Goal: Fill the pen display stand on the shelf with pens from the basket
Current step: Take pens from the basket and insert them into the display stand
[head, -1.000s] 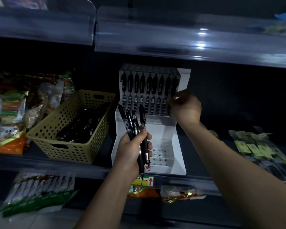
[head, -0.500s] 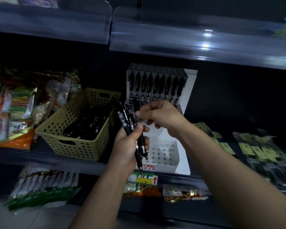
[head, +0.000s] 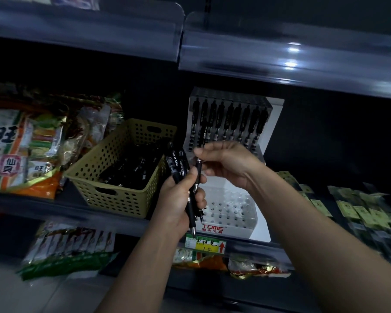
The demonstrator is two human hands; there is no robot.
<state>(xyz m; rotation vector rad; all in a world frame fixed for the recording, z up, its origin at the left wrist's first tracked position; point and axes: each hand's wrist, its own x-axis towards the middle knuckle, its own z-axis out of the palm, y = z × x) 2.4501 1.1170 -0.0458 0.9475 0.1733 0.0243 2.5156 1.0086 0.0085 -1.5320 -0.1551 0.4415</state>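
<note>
Here, slim black pens (head: 176,166), white-lettered.

Probably a shop: snack packets (head: 20,150) on a shelf (head: 54,203), price label (head: 204,243).

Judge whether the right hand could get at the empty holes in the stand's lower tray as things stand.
Probably yes. The right hand, pinching one pen, hovers just above the lower tray with nothing between. The left hand, gripping the other pens, covers only the tray's left edge.
</note>
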